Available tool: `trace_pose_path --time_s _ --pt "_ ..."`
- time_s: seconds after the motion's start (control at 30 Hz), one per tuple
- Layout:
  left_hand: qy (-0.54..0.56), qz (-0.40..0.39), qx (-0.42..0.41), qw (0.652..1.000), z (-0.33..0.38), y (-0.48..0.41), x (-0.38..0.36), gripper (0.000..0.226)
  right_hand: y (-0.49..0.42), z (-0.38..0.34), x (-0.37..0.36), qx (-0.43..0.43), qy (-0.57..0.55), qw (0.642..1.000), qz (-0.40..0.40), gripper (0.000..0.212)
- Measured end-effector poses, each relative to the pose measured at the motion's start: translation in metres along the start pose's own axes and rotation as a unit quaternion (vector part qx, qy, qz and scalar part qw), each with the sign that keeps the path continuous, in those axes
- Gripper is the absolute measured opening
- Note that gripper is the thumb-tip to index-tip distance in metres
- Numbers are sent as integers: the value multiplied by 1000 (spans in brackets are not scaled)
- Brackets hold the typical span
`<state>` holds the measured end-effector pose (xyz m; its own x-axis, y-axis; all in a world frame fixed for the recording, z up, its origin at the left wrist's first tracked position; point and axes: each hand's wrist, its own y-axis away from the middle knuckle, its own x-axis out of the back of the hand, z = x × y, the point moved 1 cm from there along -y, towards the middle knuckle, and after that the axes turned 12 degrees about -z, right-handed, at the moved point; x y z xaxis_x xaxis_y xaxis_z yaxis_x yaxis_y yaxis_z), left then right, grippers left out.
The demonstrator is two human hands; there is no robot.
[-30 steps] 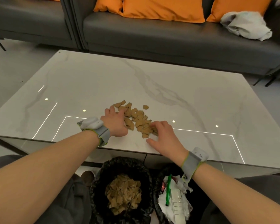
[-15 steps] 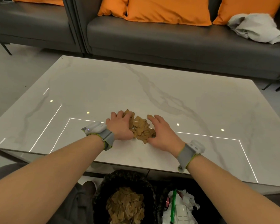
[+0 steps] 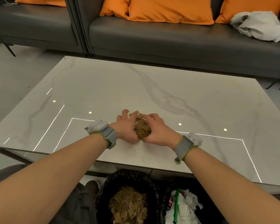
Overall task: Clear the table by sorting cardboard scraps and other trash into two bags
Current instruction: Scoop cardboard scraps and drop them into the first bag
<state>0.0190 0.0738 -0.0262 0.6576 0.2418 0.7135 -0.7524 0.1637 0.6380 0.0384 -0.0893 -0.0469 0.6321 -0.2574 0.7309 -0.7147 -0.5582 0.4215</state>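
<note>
By the table's (image 3: 152, 81) front edge, my left hand (image 3: 125, 127) and right hand (image 3: 159, 132) are clasping the cardboard scraps (image 3: 141, 129). My fingers are curling round them.

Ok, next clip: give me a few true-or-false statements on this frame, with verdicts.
1. The left hand and right hand cup the scraps on the table. True.
2. The left bag is empty. False: it holds cardboard scraps.
3. A green pen sticks out of the right bag. True.
4. The grey cloth lies on the table. False: it lies on the sofa.
</note>
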Motion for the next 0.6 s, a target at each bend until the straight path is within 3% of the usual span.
trace_pose_path --time_s 0.07,0.13,0.23,0.4,0.6 --pt "-20 -16 13 1000 -4 -1 3 128 1 -6 1 -9 24 1000 -3 114" --pt "-37 -20 6 999 -4 -4 3 131 -6 -9 0 -2 66 998 2 118" --pt "-46 -5 -19 999 -1 -8 1 123 -17 -10 0 20 77 997 15 101" --pt "-36 55 -30 997 5 -11 -6 78 -16 -11 4 -4 83 996 15 69" --pt "-31 114 -37 992 14 -7 -18 58 -7 -11 -4 5 102 994 48 39"
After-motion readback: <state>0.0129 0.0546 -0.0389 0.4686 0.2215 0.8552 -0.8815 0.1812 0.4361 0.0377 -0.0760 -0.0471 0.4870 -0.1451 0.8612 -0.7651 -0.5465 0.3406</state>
